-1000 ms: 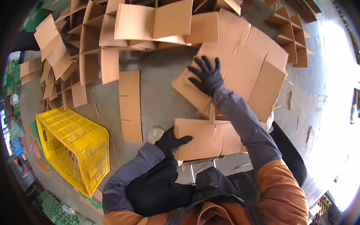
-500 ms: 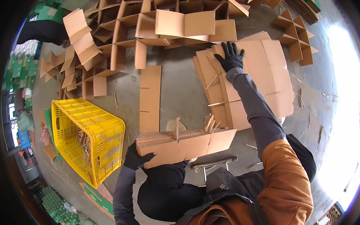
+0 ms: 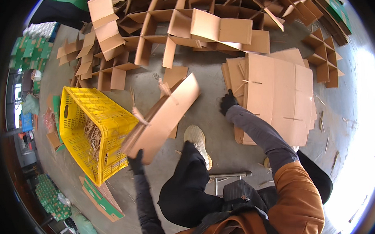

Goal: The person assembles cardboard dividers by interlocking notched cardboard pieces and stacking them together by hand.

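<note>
My left hand [image 3: 137, 162], in a black glove, grips the lower end of a bundle of cardboard strips [image 3: 167, 116]. The bundle stands tilted beside the yellow crate, with torn scraps sticking out of its slots, and it is blurred by motion. At the left side of a pile of flat cardboard sheets [image 3: 279, 99] is my right hand [image 3: 228, 102], also gloved in black. One finger points out and nothing shows in the hand; the other fingers are partly hidden. Partly covered by the bundle, a slotted cardboard strip [image 3: 175, 75] lies on the floor.
A yellow plastic crate [image 3: 113, 118] lies on its side with thin cardboard scraps [image 3: 93, 136] inside. Assembled cardboard dividers [image 3: 158, 17] spread across the far floor; another divider [image 3: 324, 55] stands at right. Below me are my shoe [image 3: 196, 142] and a metal stool frame [image 3: 231, 175].
My left hand has swung the bundle from across my lap to a steep tilt beside the crate. My right hand has drawn back from the pile's top to its left edge. The view has shifted.
</note>
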`<state>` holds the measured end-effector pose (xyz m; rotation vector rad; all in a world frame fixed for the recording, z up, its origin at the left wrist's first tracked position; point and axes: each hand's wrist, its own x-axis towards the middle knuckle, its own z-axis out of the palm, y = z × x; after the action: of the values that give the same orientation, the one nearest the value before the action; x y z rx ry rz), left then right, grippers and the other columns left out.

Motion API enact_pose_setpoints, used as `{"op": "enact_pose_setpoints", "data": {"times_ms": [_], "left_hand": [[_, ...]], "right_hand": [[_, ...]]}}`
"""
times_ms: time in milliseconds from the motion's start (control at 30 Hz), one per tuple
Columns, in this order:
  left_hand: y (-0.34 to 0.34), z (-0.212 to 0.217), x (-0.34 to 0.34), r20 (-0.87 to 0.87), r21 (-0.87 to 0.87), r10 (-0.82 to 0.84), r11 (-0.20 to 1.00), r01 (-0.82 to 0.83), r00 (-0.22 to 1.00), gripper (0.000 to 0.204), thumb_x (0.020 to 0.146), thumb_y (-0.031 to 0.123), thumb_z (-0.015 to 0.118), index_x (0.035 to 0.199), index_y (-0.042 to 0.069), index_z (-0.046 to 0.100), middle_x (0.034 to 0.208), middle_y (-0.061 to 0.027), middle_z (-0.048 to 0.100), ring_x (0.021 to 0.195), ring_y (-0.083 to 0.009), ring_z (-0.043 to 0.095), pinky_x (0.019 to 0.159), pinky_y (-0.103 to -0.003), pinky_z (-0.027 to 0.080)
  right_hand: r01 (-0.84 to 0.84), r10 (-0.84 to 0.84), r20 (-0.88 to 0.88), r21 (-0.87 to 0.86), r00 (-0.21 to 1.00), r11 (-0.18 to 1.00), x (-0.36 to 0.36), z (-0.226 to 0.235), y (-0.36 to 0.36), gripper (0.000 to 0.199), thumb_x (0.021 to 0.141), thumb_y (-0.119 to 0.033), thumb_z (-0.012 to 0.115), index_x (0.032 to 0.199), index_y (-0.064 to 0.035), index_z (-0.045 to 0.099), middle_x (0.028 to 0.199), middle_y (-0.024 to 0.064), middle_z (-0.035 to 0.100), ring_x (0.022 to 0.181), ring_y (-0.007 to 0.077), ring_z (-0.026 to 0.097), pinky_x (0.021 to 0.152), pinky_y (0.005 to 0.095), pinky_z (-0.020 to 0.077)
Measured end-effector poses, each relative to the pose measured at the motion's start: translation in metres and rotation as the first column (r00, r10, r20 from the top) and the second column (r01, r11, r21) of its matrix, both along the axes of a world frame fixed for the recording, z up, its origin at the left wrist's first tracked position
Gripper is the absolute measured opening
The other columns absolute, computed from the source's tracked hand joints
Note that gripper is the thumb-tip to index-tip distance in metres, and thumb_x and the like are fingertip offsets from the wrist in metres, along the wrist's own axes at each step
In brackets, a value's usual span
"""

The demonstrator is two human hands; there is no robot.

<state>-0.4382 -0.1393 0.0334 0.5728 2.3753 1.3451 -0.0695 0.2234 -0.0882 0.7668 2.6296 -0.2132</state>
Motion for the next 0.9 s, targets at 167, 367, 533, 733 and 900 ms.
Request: {"op": "enact_pose_setpoints", "data": {"times_ms": [167,367,533,733,900], "left_hand": [[0.108,-0.057,0.124,-0.001,-0.181,-0.399,0.902,0.392,0.917,0.077,0.061,0.022,0.084,0.123,-0.001,0.044,0.113,-0.0152,0.057,0.103,-0.0242,0.056,0.089,-0.036,0.045],[0.139,-0.072,0.127,-0.061,-0.044,-0.415,0.910,0.413,0.908,0.087,0.060,0.024,0.083,0.131,0.003,0.036,0.125,-0.0146,0.047,0.110,-0.0251,0.051,0.089,-0.037,0.045],[0.163,-0.040,0.140,-0.216,-0.288,-0.621,0.778,0.558,0.754,0.082,0.059,0.027,0.081,0.126,0.003,0.040,0.115,-0.0175,0.051,0.105,-0.0327,0.053,0.085,-0.041,0.045],[0.193,-0.016,0.160,-0.097,-0.430,-0.751,0.623,0.653,0.653,0.062,0.064,0.026,0.075,0.114,0.005,0.045,0.104,-0.0162,0.054,0.097,-0.0355,0.055,0.078,-0.045,0.046],[0.192,-0.012,0.126,-0.185,-0.597,-0.780,0.573,0.561,0.598,0.065,0.061,0.025,0.076,0.114,0.007,0.044,0.103,-0.0151,0.055,0.098,-0.0356,0.054,0.078,-0.046,0.046]], "right_hand": [[-0.083,0.103,-0.058,0.278,0.993,0.957,0.089,-0.051,0.017,0.016,0.075,-0.014,0.048,0.070,-0.0155,0.063,0.077,0.0058,0.057,0.089,0.0248,0.052,0.107,0.0488,0.0207],[-0.029,0.015,0.054,0.270,0.998,0.962,0.189,-0.039,0.050,0.016,0.080,-0.027,0.051,0.071,-0.0156,0.058,0.076,0.0073,0.053,0.085,0.0224,0.051,0.102,0.0457,0.0274],[0.464,-0.495,-0.220,-0.179,0.840,0.867,0.180,0.043,0.056,0.050,0.077,-0.042,0.064,0.114,-0.0093,0.055,0.117,0.0140,0.051,0.114,0.0296,0.046,0.104,0.0466,0.0294],[0.359,-0.393,-0.859,-0.272,0.327,0.893,-0.001,0.077,0.051,0.094,0.058,-0.028,0.084,0.133,-0.0020,0.033,0.133,0.0194,0.040,0.123,0.0349,0.039,0.102,0.0409,0.0338],[0.341,-0.558,-0.790,-0.466,0.256,0.816,-0.064,0.074,0.048,0.040,0.072,-0.018,0.072,0.107,-0.0101,0.056,0.102,0.0124,0.057,0.098,0.0301,0.055,0.089,0.0405,0.0407]]}}
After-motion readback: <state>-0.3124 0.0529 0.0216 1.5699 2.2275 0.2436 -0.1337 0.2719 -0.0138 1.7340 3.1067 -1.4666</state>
